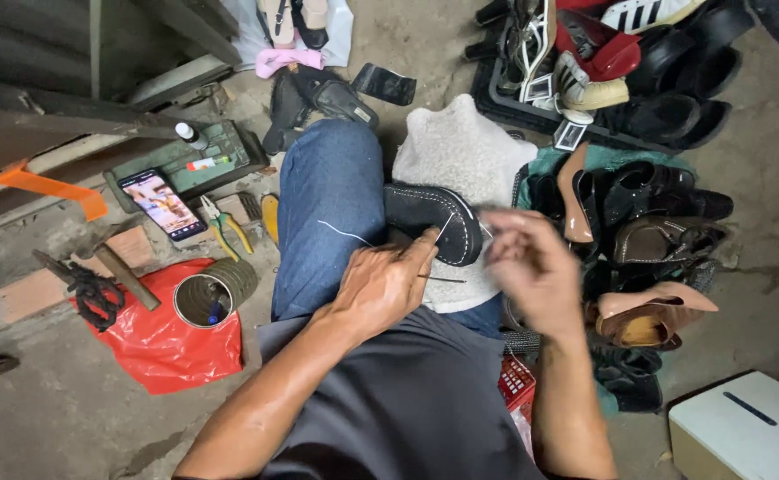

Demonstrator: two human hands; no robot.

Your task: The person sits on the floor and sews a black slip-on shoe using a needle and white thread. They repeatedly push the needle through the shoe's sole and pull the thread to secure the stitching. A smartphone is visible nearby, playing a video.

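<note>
Black shoe (431, 220) lay on the knee, left hand (381, 283) pinching a thin needle beside it. Right hand (532, 267) blurred, grip impossible to tell. Left of the shoe: round tin (207, 298) holding something blue, on red bag (163, 342).

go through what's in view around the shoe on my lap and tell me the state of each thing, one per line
Black shoe: lying on its side across the lap, white stitching along its edge.
Left hand: fingers closed on a thin needle-like tool at the shoe.
Right hand: raised beside the shoe, blurred; grip unclear.
Phone: screen lit, face up.
Tin can: open, tipped on the red bag.
Pliers: lying flat, unused.
White box: closed.
</note>
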